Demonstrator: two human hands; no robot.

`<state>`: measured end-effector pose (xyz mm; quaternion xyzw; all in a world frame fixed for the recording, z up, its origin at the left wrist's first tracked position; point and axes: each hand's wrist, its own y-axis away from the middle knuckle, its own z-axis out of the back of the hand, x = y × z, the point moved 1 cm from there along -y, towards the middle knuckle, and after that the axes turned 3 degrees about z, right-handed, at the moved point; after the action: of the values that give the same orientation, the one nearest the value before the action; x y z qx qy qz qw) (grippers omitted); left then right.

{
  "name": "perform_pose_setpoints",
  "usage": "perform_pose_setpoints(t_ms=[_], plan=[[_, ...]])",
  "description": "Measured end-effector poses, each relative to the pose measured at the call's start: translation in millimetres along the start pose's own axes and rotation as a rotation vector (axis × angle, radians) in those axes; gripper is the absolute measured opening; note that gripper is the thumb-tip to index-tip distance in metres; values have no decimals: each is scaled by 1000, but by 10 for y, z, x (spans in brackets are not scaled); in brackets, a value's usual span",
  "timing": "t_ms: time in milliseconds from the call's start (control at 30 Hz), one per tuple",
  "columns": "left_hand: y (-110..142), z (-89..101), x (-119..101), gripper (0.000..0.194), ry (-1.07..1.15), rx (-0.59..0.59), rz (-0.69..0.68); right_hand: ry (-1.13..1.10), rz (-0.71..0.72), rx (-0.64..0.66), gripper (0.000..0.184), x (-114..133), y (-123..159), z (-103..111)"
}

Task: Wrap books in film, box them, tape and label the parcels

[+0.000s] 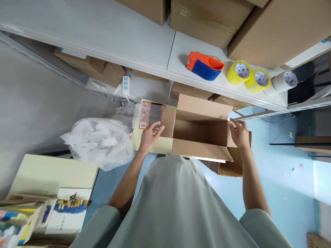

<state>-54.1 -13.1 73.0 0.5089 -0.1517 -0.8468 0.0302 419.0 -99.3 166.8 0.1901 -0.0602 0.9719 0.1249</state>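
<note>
An open cardboard box sits in front of my body with its flaps spread outward; its visible inside is bare brown cardboard. My left hand is at the outer edge of the left flap, with thumb and fingers curled at that edge. On the opposite side, my right hand pinches the edge of the right flap. Beneath the left flap lies a pale yellow surface with a clear plastic sleeve edged in orange. A second open carton stands lower, under my right forearm.
A grey shelf ahead carries an orange and blue tape dispenser, yellow tape rolls and large cartons. A bag of white scraps stands left. Books fill a container at lower left. Blue floor shows right.
</note>
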Motion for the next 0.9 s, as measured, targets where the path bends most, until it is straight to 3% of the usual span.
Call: perform_pose_setpoints(t_ms=[100, 167, 267, 367, 467, 567, 733, 900], plan=[[-493, 317, 402, 51, -78, -177, 148, -27, -37, -60, 58, 355, 186, 213], [-829, 470, 665, 63, -202, -260, 295, -36, -64, -67, 57, 621, 308, 306], [-1225, 570, 949, 80, -328, -285, 461, -31, -92, -51, 53, 1012, 467, 371], [-1454, 552, 1108, 81, -341, -216, 570, -24, -124, -34, 50, 1306, 587, 376], [-1540, 503, 1204, 70, -336, -146, 607, -12, -157, -22, 48, 1460, 681, 362], [-1534, 481, 1259, 55, -263, -188, 530, 11, -178, -23, 47, 1520, 763, 342], [-1518, 481, 1253, 49, -122, -226, 403, -18, -232, 2, 48, 1597, 840, 277], [-1557, 470, 1208, 34, -222, -123, 473, -26, -235, -3, 52, 1634, 840, 207]])
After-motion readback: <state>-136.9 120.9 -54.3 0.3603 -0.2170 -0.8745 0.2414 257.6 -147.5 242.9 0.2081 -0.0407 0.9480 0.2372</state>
